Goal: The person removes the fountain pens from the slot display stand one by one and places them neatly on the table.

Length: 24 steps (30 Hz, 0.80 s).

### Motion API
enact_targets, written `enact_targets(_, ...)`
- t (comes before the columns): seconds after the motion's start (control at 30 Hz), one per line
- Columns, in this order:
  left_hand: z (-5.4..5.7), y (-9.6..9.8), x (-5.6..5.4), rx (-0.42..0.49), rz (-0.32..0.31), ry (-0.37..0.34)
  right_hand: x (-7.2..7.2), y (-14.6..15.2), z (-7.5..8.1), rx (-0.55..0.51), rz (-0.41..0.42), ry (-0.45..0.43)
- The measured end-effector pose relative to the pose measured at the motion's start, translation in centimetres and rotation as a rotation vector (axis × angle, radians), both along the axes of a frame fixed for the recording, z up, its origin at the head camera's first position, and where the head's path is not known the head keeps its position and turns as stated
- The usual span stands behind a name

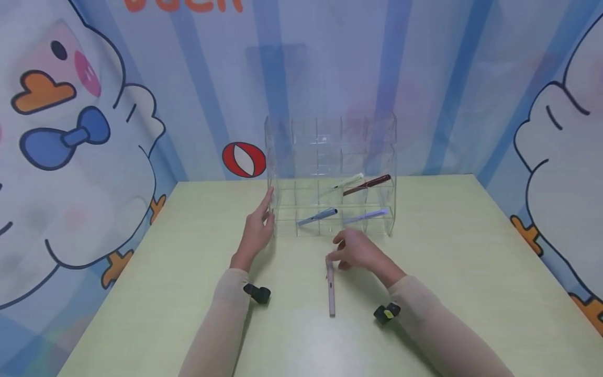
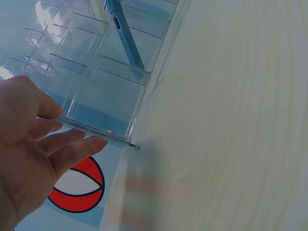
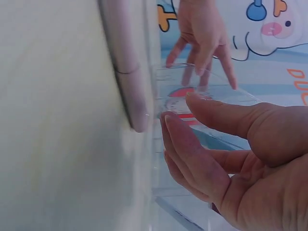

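A clear acrylic rack with rows of compartments stands at the back of the table. My left hand lies along its left side panel, fingers extended and fingertips touching the panel. On the table in front of the rack lies a pale mauve pen, pointing toward it. Over the pen's far end hovers my right hand; in the right wrist view its thumb and fingers are loosely bent with a gap between them, beside the pen. Nothing shows within that hand.
Capped pens lean in the rack's lower compartments: a blue pen, a lavender pen, a dark red pen and a pale green one. A printed cloth backdrop rises behind and beside the light table.
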<state>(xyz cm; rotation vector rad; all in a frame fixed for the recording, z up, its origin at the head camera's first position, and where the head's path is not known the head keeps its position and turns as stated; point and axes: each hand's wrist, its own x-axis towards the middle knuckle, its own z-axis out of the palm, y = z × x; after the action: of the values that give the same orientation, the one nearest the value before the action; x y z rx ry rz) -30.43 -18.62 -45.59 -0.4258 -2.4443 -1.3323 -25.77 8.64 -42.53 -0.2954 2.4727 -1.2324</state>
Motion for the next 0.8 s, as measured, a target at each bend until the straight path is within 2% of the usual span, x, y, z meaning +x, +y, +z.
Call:
enact_targets(0.3, -0.2, 0.0, -0.1, 0.0, 0.011, -0.014, 0.2, 1.8, 3.0, -0.054, 0.017, 0.061)
enact_targets(0.5, -0.2, -0.1, -0.1, -0.003, 0.012, -0.006, 0.4, 3.0, 4.9, -0.087, 0.0, 0.164)
enact_targets(0.8, -0.3, -0.1, -0.2, 0.003, 0.008, -0.014, -0.3, 4.8, 5.9, -0.154, -0.146, 0.305)
